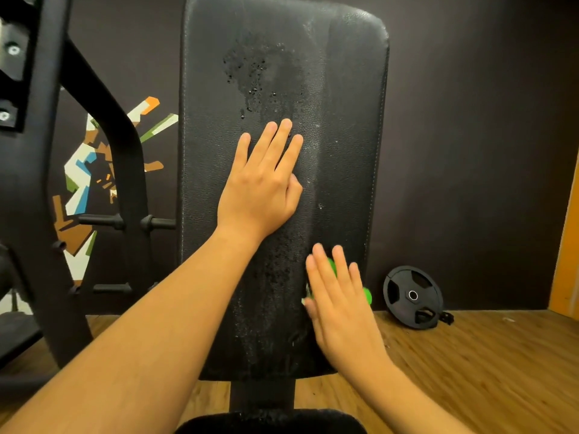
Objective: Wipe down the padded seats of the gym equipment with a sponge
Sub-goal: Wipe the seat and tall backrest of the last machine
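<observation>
The tall black leather-textured padded backrest (pixel 344 126) of the gym bench stands upright in the middle of the view, streaked with water droplets and a wet band down its centre. The left hand (pixel 261 186) lies flat and spread on the pad's middle, fingers pointing toward 1 o'clock. The right hand (pixel 340 300) presses flat, fingers extended, over a bright green sponge (pixel 367 296) against the pad's lower right area, at about 5 o'clock from the left hand; only green edges show beside the fingers. A black round weight plate (pixel 413 297) leans against the dark wall at 3 o'clock from the right hand, on the wooden floor (pixel 485 371).
</observation>
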Tool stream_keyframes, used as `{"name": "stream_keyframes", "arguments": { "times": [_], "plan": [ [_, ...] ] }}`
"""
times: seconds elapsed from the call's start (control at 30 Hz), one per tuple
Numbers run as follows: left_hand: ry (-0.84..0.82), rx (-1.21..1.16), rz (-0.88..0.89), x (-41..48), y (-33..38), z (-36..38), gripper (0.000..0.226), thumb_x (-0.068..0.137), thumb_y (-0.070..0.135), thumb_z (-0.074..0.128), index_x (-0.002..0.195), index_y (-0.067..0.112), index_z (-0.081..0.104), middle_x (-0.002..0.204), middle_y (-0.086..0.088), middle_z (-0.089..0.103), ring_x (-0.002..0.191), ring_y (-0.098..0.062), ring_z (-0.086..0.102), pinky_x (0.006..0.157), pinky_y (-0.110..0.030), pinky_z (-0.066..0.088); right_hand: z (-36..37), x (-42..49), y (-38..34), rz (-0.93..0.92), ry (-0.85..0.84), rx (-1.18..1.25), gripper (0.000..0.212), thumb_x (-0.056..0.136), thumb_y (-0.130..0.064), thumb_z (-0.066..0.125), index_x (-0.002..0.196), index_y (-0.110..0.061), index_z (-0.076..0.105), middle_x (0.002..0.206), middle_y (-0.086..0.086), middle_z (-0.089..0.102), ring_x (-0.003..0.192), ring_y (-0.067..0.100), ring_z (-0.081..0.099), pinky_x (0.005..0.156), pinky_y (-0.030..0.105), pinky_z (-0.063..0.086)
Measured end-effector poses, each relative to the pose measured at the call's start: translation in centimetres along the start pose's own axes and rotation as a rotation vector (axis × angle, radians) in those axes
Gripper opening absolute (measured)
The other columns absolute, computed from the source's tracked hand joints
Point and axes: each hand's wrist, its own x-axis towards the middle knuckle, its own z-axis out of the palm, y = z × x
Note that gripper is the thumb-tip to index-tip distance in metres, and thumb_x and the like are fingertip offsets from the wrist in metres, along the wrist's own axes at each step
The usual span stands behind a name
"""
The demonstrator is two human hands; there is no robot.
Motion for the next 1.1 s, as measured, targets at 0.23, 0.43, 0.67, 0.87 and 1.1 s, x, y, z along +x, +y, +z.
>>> {"name": "stream_keyframes", "arguments": {
  "times": [0.23,0.43,0.67,0.87,1.1],
  "plan": [
    [0.010,0.000,-0.001,0.0,0.0,0.2,0.056,0.099,0.026,0.036,0.152,0.011,0.043,0.162,-0.012,0.033,0.150,-0.029,0.031,0.121,-0.054,0.023,0.9,-1.8,0.4,-0.082,-0.059,-0.037,0.061,0.104,-0.035,0.035,0.159,-0.012,0.017,0.169,0.008,0.016,0.158,0.031,0.003,0.123,0.051,0.019],
    [0.011,-0.004,-0.004,0.0,0.0,0.1,0.056,0.099,0.025,0.036,0.152,0.011,0.043,0.162,-0.012,0.034,0.150,-0.028,0.031,0.121,-0.053,0.023,-1.5,3.8,0.7,0.076,-0.024,-0.032,0.061,0.106,-0.034,0.029,0.160,-0.007,0.018,0.169,0.013,0.012,0.156,0.035,0.000,0.122,0.052,0.014],
    [0.002,0.002,-0.001,-0.1,-0.1,0.2,0.056,0.099,0.025,0.035,0.153,0.011,0.042,0.162,-0.013,0.033,0.150,-0.029,0.030,0.121,-0.054,0.022,1.2,-3.3,-1.1,-0.049,-0.060,-0.028,0.066,0.103,-0.035,0.036,0.160,-0.012,0.011,0.171,0.008,0.005,0.157,0.033,-0.002,0.126,0.051,0.013],
    [0.002,-0.004,-0.004,-0.1,0.0,0.1,0.056,0.100,0.025,0.035,0.153,0.011,0.042,0.162,-0.012,0.033,0.150,-0.029,0.030,0.121,-0.054,0.022,2.7,-6.4,-0.2,-0.214,-0.073,-0.091,0.063,0.104,-0.038,0.035,0.159,-0.013,0.016,0.171,0.004,0.000,0.158,0.027,-0.001,0.127,0.043,0.003],
    [-0.004,-0.014,-0.003,0.0,0.0,0.0,0.056,0.099,0.025,0.035,0.153,0.011,0.042,0.162,-0.012,0.034,0.150,-0.029,0.030,0.121,-0.054,0.023,0.6,-0.2,-0.5,0.078,0.015,0.018,0.064,0.105,-0.035,0.033,0.159,-0.011,0.010,0.169,0.009,0.014,0.157,0.027,-0.007,0.124,0.048,0.014]
  ]
}}
